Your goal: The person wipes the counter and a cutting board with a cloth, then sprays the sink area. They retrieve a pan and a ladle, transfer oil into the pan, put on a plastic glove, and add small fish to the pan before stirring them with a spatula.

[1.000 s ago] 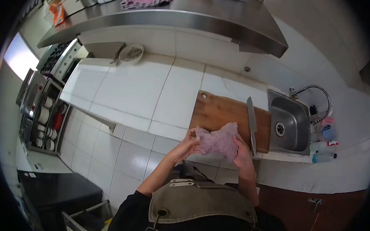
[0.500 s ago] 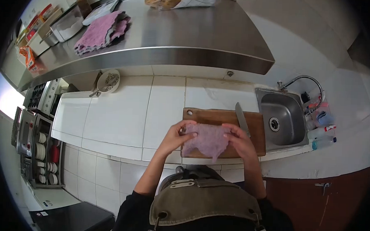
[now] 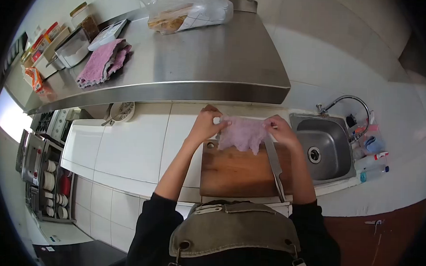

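Observation:
A thin pink-purple cloth [image 3: 244,134] hangs spread between my two hands, over the back edge of a wooden cutting board [image 3: 235,174]. My left hand [image 3: 207,125] pinches its upper left corner. At the upper right corner, my right hand [image 3: 280,130] has its fingers closed on the fabric. A large knife [image 3: 274,166] lies on the right part of the board, its handle toward me and its blade tip hidden near the cloth and my right hand.
Right of the board is a steel sink [image 3: 326,161] with a curved faucet [image 3: 354,99] and bottles [image 3: 375,173]. A steel shelf [image 3: 202,61] overhangs the counter, bearing a folded pink cloth [image 3: 99,64] and a plastic bag [image 3: 189,15]. A bowl [image 3: 122,112] stands at the back left.
Both hands have moved forward, away from my body, carrying the cloth from over the board's middle to its back edge. More of the board and the knife handle now show. The view has shifted.

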Demonstrator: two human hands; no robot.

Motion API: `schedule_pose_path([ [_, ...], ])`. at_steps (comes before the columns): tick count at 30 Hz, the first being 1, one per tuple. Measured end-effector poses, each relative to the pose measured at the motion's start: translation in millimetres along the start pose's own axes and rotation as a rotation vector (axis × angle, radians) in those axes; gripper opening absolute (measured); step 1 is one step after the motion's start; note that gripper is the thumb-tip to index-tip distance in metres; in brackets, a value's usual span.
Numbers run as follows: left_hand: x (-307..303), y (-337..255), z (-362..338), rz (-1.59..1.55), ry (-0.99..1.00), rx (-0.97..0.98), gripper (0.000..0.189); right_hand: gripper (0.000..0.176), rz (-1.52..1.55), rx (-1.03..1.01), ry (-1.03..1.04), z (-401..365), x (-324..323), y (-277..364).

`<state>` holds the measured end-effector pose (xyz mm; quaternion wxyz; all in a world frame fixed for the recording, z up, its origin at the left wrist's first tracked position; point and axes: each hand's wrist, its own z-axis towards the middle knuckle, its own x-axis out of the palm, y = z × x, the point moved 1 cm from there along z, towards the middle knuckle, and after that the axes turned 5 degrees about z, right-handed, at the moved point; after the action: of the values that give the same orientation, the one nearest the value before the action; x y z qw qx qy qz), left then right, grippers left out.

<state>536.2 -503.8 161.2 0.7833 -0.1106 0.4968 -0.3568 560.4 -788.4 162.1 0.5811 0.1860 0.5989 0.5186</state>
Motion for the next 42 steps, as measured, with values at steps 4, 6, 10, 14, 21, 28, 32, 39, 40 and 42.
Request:
schedule_pose_path([
  [4,28.9,30.7,36.7,-0.309,0.180,-0.306,0.039,0.023,-0.028,0.139,0.019,48.1,-7.2,-37.4],
  [6,46.7,46.8,45.2,-0.264,0.010,-0.097,0.034,0.024,-0.023,0.064,-0.048,56.2,-8.8,-42.2],
  [10,75.6,68.0,24.1,-0.035,-0.066,-0.047,0.028,0.024,-0.089,0.038,0.026,57.6,2.8,-106.6],
  [14,109.4,89.1,-12.4,0.221,0.408,0.062,0.029,0.029,-0.505,0.180,0.462,39.6,14.5,-123.3],
  [21,129.0,33.9,-1.0,0.141,0.158,-0.024,0.031,0.041,-0.059,0.004,0.160,53.2,72.3,-118.7],
  [28,161.0,56.6,10.0,0.335,0.729,-0.163,0.064,0.066,-0.654,0.468,0.462,58.5,117.5,-107.9],
  [32,137.0,40.4,1.6,0.391,0.728,-0.181,0.064,0.063,-0.710,0.183,0.330,65.4,118.4,-144.0],
  [39,61.7,22.4,-50.7,-0.377,-0.018,-0.326,0.069,0.060,0.059,0.185,0.065,6.5,111.4,-36.1],
  [40,37.7,-1.7,-62.9,-0.539,-0.020,-0.407,0.068,0.061,0.219,0.210,0.075,-5.3,120.0,-9.7],
  [42,26.7,-19.0,-87.4,-0.748,-0.048,-0.457,0.067,0.064,0.527,0.256,0.101,-25.0,144.1,39.1],
])
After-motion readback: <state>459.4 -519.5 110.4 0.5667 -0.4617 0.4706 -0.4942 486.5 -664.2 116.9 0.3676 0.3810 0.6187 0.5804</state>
